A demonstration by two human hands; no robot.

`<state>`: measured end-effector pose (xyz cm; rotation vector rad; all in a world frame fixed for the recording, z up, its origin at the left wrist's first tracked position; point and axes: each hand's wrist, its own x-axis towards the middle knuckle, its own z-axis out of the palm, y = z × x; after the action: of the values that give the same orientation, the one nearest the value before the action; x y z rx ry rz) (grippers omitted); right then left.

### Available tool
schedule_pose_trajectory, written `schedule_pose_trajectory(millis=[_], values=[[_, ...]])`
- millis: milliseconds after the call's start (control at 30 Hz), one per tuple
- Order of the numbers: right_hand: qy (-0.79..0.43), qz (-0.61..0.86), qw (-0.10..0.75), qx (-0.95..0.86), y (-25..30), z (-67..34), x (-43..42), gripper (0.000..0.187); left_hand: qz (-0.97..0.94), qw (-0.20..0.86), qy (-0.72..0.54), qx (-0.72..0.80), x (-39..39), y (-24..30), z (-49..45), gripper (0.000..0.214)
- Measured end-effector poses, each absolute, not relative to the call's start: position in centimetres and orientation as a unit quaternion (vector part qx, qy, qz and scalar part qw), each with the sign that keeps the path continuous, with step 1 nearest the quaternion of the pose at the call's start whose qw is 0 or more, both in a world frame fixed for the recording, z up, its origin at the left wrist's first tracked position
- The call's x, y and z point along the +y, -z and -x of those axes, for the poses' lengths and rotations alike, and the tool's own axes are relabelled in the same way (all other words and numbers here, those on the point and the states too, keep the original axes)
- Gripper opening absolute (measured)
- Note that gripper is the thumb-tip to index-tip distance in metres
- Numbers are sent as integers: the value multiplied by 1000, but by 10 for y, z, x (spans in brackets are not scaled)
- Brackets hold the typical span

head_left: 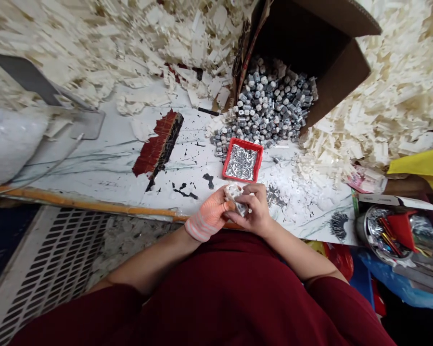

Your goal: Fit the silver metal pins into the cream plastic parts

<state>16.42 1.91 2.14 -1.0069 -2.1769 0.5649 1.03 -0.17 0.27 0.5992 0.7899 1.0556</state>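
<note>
Hands at a cluttered workbench, seen by an onlooker from behind the worker's shoulder: the left hand (209,216), covered by a pink-and-orange striped glove, and the bare right hand (256,211) meet over the near edge of a white marble-patterned tabletop (104,163); the left fingers (225,206) are curled closed and the right fingers (260,194) bend closed from the other side, both gripping a white plastic part (232,191) with a metal piece (242,209) at its lower end; the part sits between the palms, above the table; just ahead lies a red tray (242,142) lined with foil and holding small metal pieces; beyond it, a heap of grey metal cylinders (269,103) spills from a tipped cardboard box (332,67); white plastic pieces (393,120) are banked on both sides of the box; a red-bristled brush (159,142) lies on the tabletop to the left; a foil-lined bowl (378,230) holding assorted tools stands at lower right; a yellow cloth (422,163) lies beyond it; a metal floor grate (46,259) shows below the table edge.
</note>
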Motion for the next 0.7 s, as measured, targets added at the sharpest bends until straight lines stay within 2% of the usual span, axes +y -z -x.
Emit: schedule_pose_trajectory(millis=[167, 300, 367, 500, 600, 700], values=[[-202, 379, 434, -792, -14, -151, 10, 29, -236, 766, -491, 342, -8, -11, -17, 37], [-198, 375, 440, -792, -7, -146, 6, 32, -323, 723, -466, 394, -3, -17, 2, 40], [-245, 331, 411, -814, -2, -147, 6, 37, -419, 681, -399, 449, 1, -24, 32, 41], [-339, 306, 370, -809, 3, -163, 18, 39, -567, 647, -124, 494, 6, -47, 114, 31], [-349, 380, 374, -771, 0, -178, 35, 24, -585, 518, -101, 616, 24, -63, 165, 31], [-346, 412, 339, -772, -6, -189, 51, 11, -616, 352, -74, 700, 77, -69, 202, 35]])
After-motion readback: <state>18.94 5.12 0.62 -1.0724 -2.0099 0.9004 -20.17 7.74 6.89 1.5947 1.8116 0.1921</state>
